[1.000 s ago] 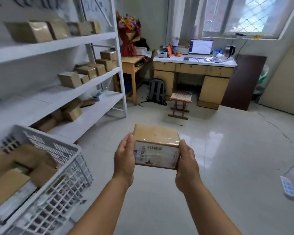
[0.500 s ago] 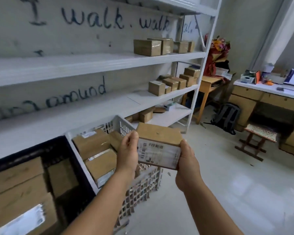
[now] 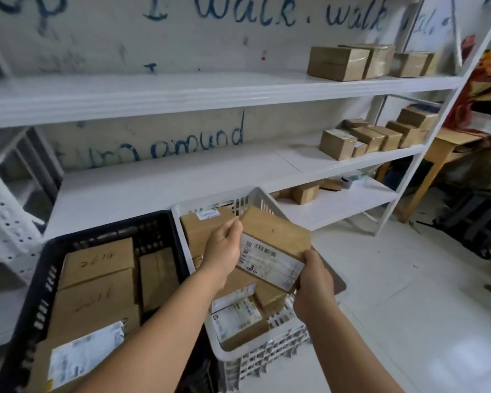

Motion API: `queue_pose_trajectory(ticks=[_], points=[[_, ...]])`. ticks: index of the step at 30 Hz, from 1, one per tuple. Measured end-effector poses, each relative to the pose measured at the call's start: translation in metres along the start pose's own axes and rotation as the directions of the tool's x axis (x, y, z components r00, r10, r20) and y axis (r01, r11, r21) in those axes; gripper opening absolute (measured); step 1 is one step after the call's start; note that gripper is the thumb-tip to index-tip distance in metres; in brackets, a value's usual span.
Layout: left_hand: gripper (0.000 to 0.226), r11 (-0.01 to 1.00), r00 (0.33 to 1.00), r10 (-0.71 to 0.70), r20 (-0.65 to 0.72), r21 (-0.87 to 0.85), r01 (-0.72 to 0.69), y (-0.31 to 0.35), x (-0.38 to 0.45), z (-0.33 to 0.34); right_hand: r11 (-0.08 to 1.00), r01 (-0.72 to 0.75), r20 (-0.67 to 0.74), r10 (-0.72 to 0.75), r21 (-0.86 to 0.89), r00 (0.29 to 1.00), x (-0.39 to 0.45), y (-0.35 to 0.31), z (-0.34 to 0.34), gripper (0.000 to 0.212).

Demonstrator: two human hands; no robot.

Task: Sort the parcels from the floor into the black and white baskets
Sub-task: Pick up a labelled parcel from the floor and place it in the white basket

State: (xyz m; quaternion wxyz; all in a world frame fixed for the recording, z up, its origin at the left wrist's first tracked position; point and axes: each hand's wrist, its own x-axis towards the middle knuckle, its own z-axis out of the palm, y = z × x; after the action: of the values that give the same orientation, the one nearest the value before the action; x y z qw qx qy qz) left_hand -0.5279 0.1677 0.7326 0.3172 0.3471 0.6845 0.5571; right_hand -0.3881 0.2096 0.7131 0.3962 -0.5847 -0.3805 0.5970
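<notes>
**Labelled parcel held over the white basket**

Nearest on the left, the black basket [image 3: 34, 293] holds brown boxes; two tops carry handwritten digits, the upper one looking like "2610", the other too faint to read, and a near box bears a blurred white shipping label. Just right of it, the white basket [image 3: 267, 355] holds more boxes with barcode labels, their print too small to read. Above the white basket, the left hand [image 3: 223, 252] and right hand [image 3: 313, 282] grip a brown parcel [image 3: 275, 245] by its opposite ends, fingers curled round the edges. It is tilted, its white label with barcodes facing the camera; the text is illegible. Farther back, white shelves [image 3: 182, 89] carry cardboard boxes [image 3: 338, 63] at the right. On the far wall, blue writing reads "I walk. walk" and below, partly hidden, "around".
</notes>
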Motion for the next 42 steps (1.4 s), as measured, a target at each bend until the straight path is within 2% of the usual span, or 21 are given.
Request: queue_pose_trajectory(ticks=[3,6,8,11,16,19,21,23,26,29,32,34,36,38,42], points=[[0.042,0.985,0.999,-0.017,0.044,0.171,0.01,-0.002,0.04,0.009,0.986,-0.14,0.037,0.137,0.088,0.99,0.035,0.007,0.013,0.016],[0.041,0.931,0.997,-0.052,0.057,0.363,0.028,-0.005,0.085,0.02,0.963,-0.255,0.059,0.251,0.089,0.966,0.072,0.006,0.029,0.01],[0.041,0.887,0.995,-0.065,0.069,0.46,0.026,-0.008,0.117,0.028,0.952,-0.3,0.085,0.295,0.061,0.952,0.092,0.007,0.039,0.021],[0.042,0.819,0.993,-0.085,0.087,0.573,0.019,-0.019,0.161,0.04,0.934,-0.356,0.079,0.353,0.031,0.932,0.121,0.01,0.054,0.03],[0.042,0.726,0.988,-0.126,0.09,0.687,0.03,-0.05,0.224,0.049,0.939,-0.345,0.129,0.343,-0.003,0.931,0.162,0.022,0.075,0.03],[0.042,0.623,0.982,-0.115,0.147,0.781,-0.044,-0.059,0.243,0.06,0.919,-0.394,0.124,0.394,-0.029,0.911,0.184,0.031,0.084,0.037],[0.04,0.605,0.976,-0.095,0.195,0.79,-0.099,-0.057,0.25,0.074,0.89,-0.451,0.133,0.455,-0.058,0.881,0.195,0.039,0.086,0.043],[0.038,0.649,0.974,-0.098,0.206,0.755,-0.094,-0.055,0.257,0.085,0.867,-0.491,0.122,0.499,-0.092,0.858,0.199,0.044,0.084,0.041],[0.036,0.724,0.966,-0.136,0.218,0.687,-0.053,-0.059,0.265,0.084,0.882,-0.463,0.098,0.471,-0.092,0.877,0.194,0.045,0.082,0.04],[0.039,0.742,0.962,-0.138,0.236,0.668,-0.057,-0.069,0.272,0.075,0.9,-0.404,0.084,0.421,-0.165,0.903,0.184,0.04,0.089,0.06],[0.05,0.667,0.952,-0.181,0.248,0.742,-0.067,-0.085,0.274,0.067,0.921,-0.358,0.122,0.377,-0.155,0.918,0.19,0.039,0.1,0.06],[0.059,0.552,0.929,-0.222,0.296,0.824,-0.131,-0.092,0.271,0.064,0.923,-0.343,0.153,0.37,-0.176,0.916,0.202,0.04,0.11,0.058],[0.058,0.436,0.913,-0.24,0.33,0.877,-0.203,-0.095,0.266,0.062,0.917,-0.353,0.193,0.386,-0.186,0.902,0.215,0.04,0.12,0.058],[0.052,0.39,0.9,-0.269,0.344,0.893,-0.225,-0.095,0.261,0.062,0.906,-0.391,0.223,0.42,-0.163,0.88,0.228,0.041,0.13,0.054],[0.057,0.328,0.892,-0.296,0.341,0.913,-0.241,-0.099,0.257,0.055,0.867,-0.495,0.331,0.486,-0.064,0.809,0.246,0.031,0.143,0.043]])
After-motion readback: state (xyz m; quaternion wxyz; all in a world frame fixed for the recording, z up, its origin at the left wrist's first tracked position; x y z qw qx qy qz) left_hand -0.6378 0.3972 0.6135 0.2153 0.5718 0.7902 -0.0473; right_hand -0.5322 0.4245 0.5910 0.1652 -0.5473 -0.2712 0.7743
